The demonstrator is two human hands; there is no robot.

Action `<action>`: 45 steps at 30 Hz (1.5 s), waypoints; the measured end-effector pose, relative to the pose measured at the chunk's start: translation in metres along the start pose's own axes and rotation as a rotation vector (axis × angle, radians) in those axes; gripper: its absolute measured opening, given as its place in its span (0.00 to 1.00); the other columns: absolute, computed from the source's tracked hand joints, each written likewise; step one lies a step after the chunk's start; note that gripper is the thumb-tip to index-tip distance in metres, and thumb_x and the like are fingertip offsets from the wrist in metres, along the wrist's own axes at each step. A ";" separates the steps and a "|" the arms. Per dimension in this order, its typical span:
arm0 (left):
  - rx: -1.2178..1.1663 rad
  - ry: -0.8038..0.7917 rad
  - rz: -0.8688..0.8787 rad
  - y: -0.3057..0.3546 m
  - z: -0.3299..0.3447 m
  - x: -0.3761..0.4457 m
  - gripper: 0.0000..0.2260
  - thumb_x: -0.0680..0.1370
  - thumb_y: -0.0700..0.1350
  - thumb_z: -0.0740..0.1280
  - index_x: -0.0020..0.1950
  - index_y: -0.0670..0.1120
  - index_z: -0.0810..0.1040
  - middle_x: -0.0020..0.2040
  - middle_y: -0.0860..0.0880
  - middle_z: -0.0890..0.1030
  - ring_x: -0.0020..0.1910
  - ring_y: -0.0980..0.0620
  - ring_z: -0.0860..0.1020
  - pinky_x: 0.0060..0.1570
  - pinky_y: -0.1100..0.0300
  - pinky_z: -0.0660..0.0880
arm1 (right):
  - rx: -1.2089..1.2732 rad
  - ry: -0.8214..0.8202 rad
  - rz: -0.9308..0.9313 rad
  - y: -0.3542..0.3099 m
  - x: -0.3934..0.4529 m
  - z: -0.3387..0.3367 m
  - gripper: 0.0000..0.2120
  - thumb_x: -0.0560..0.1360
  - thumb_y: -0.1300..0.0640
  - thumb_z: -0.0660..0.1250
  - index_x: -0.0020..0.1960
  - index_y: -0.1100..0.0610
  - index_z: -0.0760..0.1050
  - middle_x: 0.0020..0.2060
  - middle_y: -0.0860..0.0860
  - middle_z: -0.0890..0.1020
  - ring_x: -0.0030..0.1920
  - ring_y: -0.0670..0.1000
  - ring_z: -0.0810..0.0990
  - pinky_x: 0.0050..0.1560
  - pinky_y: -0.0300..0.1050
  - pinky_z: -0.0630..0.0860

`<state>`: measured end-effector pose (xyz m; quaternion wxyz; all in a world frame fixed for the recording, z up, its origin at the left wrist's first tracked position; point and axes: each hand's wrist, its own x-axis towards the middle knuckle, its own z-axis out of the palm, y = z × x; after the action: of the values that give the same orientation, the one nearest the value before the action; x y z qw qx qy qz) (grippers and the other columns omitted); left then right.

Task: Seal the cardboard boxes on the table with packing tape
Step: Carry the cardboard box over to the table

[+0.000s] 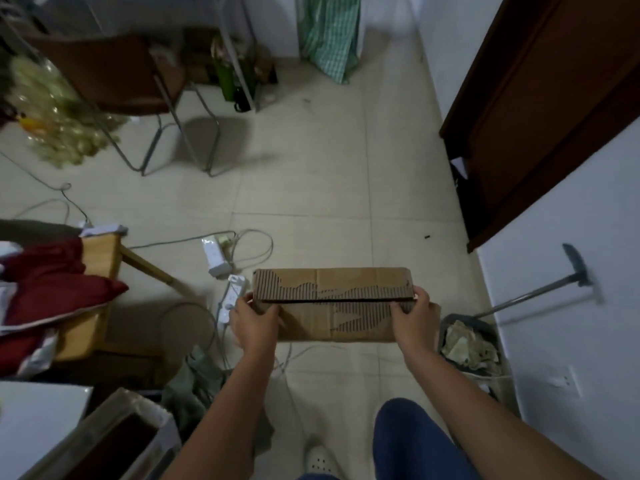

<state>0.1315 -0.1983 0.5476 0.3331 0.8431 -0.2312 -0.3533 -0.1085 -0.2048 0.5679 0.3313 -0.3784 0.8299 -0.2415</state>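
Holding a cardboard box (332, 303) at both ends, the person carries it in the air above the tiled floor (311, 188), in front of the knees. Left hand (254, 323) grips the left end, fingers curled round the side, thumb on top. Right hand (414, 317) grips the right end the same way. Top flaps meet along a dark open seam; outer paper torn away in patches, corrugation showing. No tape visible on the seam.

Judgement: sealing not begun on this box; closing the seam with tape all remains. No tape roll in view, and the table cannot be identified with certainty.

Left of the box: power strips (221, 261) and cables on the floor, then a wooden stool (100, 258) with red cloth (52, 292). Right of the box: a full waste bin (471, 344). Beyond the box: a metal-legged chair (114, 74), blurred. Box underside hidden.
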 end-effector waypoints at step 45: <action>-0.183 -0.013 0.155 0.450 0.028 0.440 0.22 0.77 0.45 0.71 0.69 0.48 0.69 0.65 0.45 0.69 0.63 0.43 0.73 0.67 0.41 0.71 | 0.029 -0.093 -0.218 -0.512 0.371 0.157 0.24 0.78 0.53 0.65 0.73 0.53 0.65 0.66 0.60 0.66 0.65 0.62 0.69 0.62 0.53 0.72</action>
<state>0.3241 -0.7869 0.6649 0.4336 0.7864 -0.2647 -0.3514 0.0629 -0.8266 0.6607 0.3465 -0.4724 0.7641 -0.2702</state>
